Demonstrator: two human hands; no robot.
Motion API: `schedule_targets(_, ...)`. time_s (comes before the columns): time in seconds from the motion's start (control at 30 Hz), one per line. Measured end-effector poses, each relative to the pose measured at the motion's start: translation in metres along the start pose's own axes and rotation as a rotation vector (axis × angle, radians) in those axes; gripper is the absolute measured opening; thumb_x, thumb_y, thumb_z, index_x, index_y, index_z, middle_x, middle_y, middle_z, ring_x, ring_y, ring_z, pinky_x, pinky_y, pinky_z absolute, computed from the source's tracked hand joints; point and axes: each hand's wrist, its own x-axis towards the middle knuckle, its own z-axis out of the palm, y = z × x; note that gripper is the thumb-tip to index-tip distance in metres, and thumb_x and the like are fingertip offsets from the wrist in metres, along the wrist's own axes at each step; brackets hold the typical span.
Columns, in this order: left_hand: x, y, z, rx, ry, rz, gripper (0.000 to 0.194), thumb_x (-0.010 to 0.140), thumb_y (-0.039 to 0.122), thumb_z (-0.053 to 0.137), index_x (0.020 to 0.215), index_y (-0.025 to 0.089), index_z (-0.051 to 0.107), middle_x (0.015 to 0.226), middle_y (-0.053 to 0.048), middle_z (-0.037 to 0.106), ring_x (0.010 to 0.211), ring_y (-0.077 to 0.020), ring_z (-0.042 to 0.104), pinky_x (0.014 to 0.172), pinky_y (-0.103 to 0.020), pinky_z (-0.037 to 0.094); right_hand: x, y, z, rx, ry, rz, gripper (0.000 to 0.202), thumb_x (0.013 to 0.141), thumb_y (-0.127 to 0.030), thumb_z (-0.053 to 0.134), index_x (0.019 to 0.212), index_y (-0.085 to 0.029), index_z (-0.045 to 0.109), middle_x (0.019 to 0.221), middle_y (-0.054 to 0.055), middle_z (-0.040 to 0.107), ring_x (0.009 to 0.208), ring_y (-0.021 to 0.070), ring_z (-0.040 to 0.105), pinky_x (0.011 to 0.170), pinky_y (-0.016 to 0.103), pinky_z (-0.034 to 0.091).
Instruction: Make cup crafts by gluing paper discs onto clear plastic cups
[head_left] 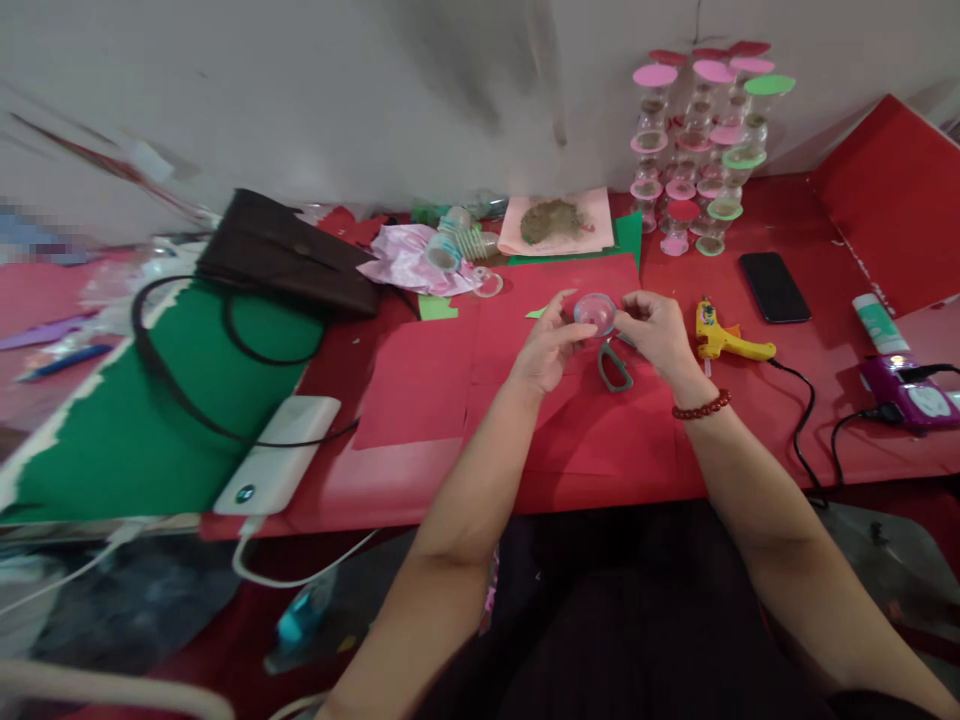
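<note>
A small clear plastic cup point(595, 314) is held up over red paper sheets point(570, 430), its round rim facing me. My left hand point(551, 345) grips the cup's left side between thumb and fingers. On the cup's right edge, the fingers of my right hand point(651, 328) are pinched; a red bead bracelet circles that wrist. Just below the cup lie scissors point(615, 368), of which a dark handle loop shows. Beside my right hand, to its right, rests a yellow glue gun point(731, 340) with a black cord.
Stacked clear cups with pink, red and green discs point(697, 150) stand at the back right. A phone point(775, 287) lies near them. Brown powder on pale paper point(556, 222), loose cups point(454, 243), a dark bag point(289, 255) and a white power bank point(279, 455) also lie about.
</note>
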Motion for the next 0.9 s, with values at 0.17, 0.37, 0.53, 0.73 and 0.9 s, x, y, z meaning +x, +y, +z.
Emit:
schedule_targets(0.17,0.0003,-0.0023,-0.0007,-0.004,0.032,0.004,0.065,0.054,0.02,0.088,0.112,0.029,0.06,0.089,0.006,0.068,0.077,-0.0125,0.064,0.071,-0.025,0.048,0.0006,0.0005,-0.0007,0.017,-0.001,0.018,0.008,0.063,-0.03,0.06,0.064,-0.023,0.058,0.063,-0.004,0.048,0.061,0.0117,0.04,0.059,0.029,0.034)
schedule_targets(0.37,0.001,-0.0022,0.0007,-0.02,0.036,0.012,0.063,0.053,0.023,0.09,0.109,0.027,0.061,0.091,0.005,0.071,0.079,-0.0133,0.066,0.072,-0.026,0.048,-0.0005,-0.0004,-0.0008,-0.013,0.006,-0.027,0.006,0.064,-0.028,0.061,0.065,-0.022,0.06,0.064,-0.004,0.051,0.063,0.0121,0.042,0.06,0.029,0.035)
schedule_targets(0.53,0.0008,-0.002,-0.0005,-0.027,0.023,0.006,0.061,0.054,0.022,0.09,0.107,0.027,0.061,0.09,0.005,0.072,0.08,-0.0145,0.068,0.074,-0.027,0.052,-0.0028,-0.0019,0.0017,-0.021,0.012,-0.016,0.005,0.067,-0.027,0.062,0.069,-0.022,0.061,0.065,-0.004,0.052,0.063,0.0123,0.043,0.062,0.03,0.035)
schedule_targets(0.73,0.0017,-0.0029,-0.0019,-0.038,0.032,0.05,0.062,0.056,0.023,0.092,0.111,0.027,0.063,0.099,0.003,0.074,0.094,-0.0182,0.072,0.085,-0.031,0.055,-0.0039,-0.0027,0.0018,0.004,0.019,-0.043,0.007,0.072,-0.023,0.061,0.07,-0.023,0.055,0.066,-0.005,0.048,0.064,0.0118,0.041,0.062,0.029,0.035)
schedule_targets(0.9,0.0016,-0.002,-0.0012,-0.035,0.016,0.039,0.06,0.054,0.023,0.092,0.102,0.027,0.056,0.092,0.006,0.07,0.085,-0.0147,0.07,0.083,-0.03,0.057,-0.0042,-0.004,0.0033,-0.078,0.061,-0.088,0.023,0.072,-0.018,0.062,0.061,-0.024,0.043,0.06,-0.008,0.036,0.06,0.0098,0.033,0.06,0.029,0.03)
